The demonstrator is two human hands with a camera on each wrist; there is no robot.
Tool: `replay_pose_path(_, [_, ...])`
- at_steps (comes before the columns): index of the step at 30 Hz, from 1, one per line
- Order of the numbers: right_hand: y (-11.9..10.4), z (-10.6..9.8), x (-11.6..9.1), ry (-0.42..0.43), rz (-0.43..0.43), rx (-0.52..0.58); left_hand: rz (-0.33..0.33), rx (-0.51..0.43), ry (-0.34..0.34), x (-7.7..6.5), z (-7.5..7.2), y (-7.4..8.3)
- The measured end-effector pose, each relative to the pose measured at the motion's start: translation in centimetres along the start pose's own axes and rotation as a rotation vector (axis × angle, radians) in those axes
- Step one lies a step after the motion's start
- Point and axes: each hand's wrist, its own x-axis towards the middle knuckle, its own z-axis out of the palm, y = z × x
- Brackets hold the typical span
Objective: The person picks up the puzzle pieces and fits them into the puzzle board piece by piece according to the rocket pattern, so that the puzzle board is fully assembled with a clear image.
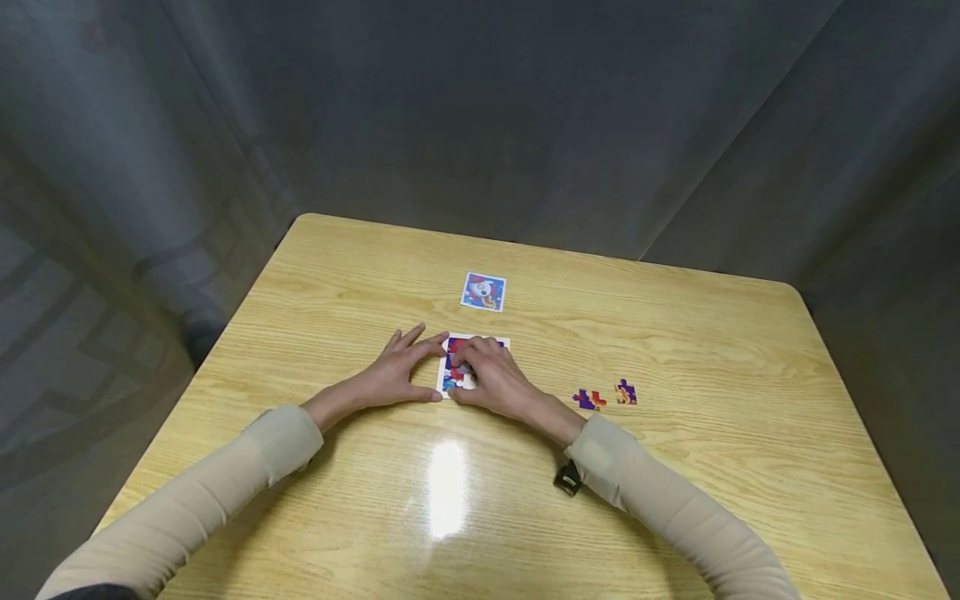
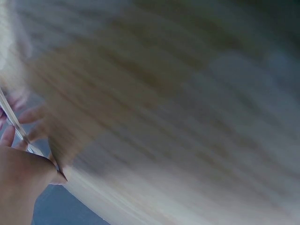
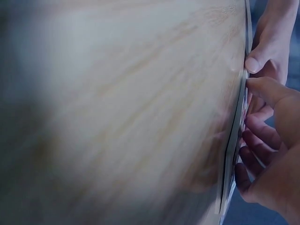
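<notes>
A small jigsaw puzzle in a white-bordered tray (image 1: 441, 385) lies mid-table in the head view, with red, blue and purple pieces in it. My left hand (image 1: 397, 369) is at the tray's left side, its index finger near the upper corner and its thumb at the lower one. Over the puzzle, my right hand (image 1: 491, 377) covers much of the right half. Its fingers are bent with the tips on the pieces, and its thumb is at the lower edge, apart from the index finger. In the right wrist view, the right thumb (image 3: 265, 89) and fingertips meet the tray from above.
Behind the tray lies a square picture card (image 1: 483, 292). To the right are loose puzzle pieces: purple and red ones (image 1: 589, 399) and another purple-and-orange piece (image 1: 626, 392). A black wrist device (image 1: 568, 478) hangs under the right sleeve. Grey curtains (image 1: 480, 125) surround the wooden table (image 1: 360, 258).
</notes>
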Motion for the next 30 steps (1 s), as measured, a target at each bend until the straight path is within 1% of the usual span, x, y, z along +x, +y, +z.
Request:
replay_pose_path(7, [0.0,0.1,-0.1,-0.004,0.006,0.018,0.006,0.004,0.003,-0.1,0.1,-0.1])
replay_pose_path(10, [0.1,0.0,-0.2,0.017,0.006,0.046,0.001,0.004,0.000,-0.2,0.1,-0.2])
replay_pose_path(14, [0.4,-0.6,-0.5,0.051,0.014,0.092,-0.005,0.012,0.005,-0.1,0.1,-0.3])
replay_pose_path(17, [1.1,-1.4,-1.1,0.072,0.035,0.111,-0.011,0.016,0.008,-0.1,0.0,-0.4])
replay_pose_path(22, [3.3,-3.0,-3.1,0.112,0.091,0.123,-0.026,0.012,0.005,-0.1,0.1,-0.4])
replay_pose_path(26, [5.1,-4.4,-5.7,0.115,0.158,0.116,-0.030,0.014,0.001,0.0,0.3,-0.4])
replay_pose_path(30, [6.4,-5.9,-8.4,0.110,0.198,0.088,-0.029,0.009,-0.002,0.2,0.2,-0.4])
